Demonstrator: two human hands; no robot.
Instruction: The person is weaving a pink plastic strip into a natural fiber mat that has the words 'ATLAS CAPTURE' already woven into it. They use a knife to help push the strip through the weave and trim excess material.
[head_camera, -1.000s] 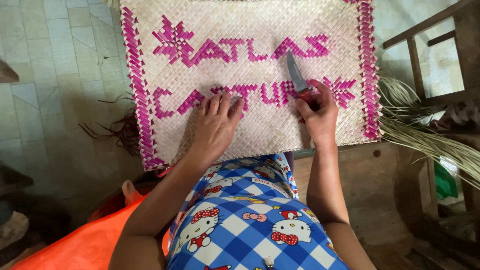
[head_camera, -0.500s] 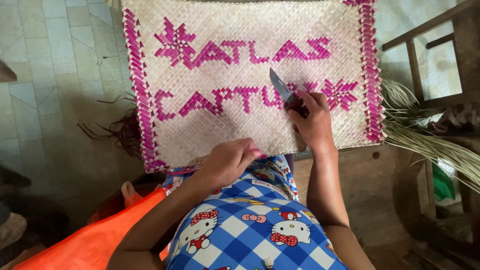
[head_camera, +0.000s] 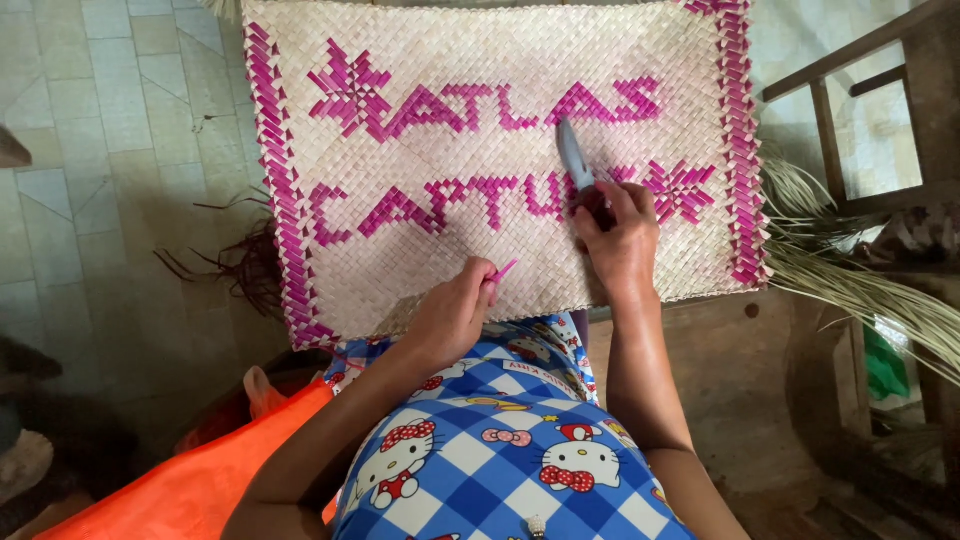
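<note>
**Knife and pink strip at a woven mat**

In the upper half of the head view lies a pale woven mat (head_camera: 500, 260) with a pink border and pink woven letters and star shapes. At the centre right of the frame, the right hand (head_camera: 618, 238) is closed around the handle of a knife (head_camera: 574, 158); the blade points up and slightly left, lying over the mat between the two rows of letters. The hand rests on the mat's lower right part.

Lower and to the left, near the mat's bottom edge, the left hand (head_camera: 455, 312) is curled, its fingers pinching a short pink strip (head_camera: 503, 270) that sticks out up and to the right, just above the mat surface.

At the bottom centre is blue-and-white checked clothing with cartoon figures (head_camera: 500, 440). An orange cloth (head_camera: 190, 480) lies at the lower left. Loose dry leaf strips (head_camera: 850, 280) spread along the right, beside a wooden chair frame (head_camera: 860, 120). The tiled floor (head_camera: 100, 150) fills the left.
</note>
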